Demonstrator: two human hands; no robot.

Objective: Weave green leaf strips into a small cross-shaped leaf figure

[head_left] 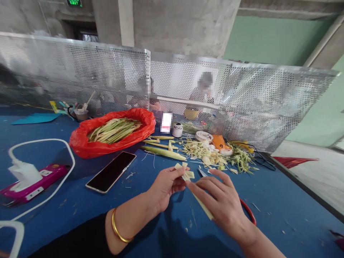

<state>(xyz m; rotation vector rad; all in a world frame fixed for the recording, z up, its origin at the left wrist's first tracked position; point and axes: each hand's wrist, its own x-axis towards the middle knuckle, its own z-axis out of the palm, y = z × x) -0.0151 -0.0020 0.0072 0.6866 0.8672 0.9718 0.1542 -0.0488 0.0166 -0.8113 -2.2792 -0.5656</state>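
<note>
My left hand (166,186) pinches a small folded piece of pale green leaf strips (186,172) between thumb and fingers. The strips cross each other, and one long strip (202,205) hangs down to the right. My right hand (219,200) has its index fingertip on this long strip just below the fold; its thumb is hidden and its other fingers are loosely bent. Under the right hand lies a pair of scissors, with the blade tip (202,172) and a red handle (248,211) showing on either side.
A red plastic bag (88,148) of long leaves stands behind a black phone (111,172). Purple power strip (48,181) and white cable lie left. Husk leaves (163,152), leaf scraps (204,152), a jar (177,130) and tape roll (203,136) lie before a perforated metal screen (107,71). People sit beyond.
</note>
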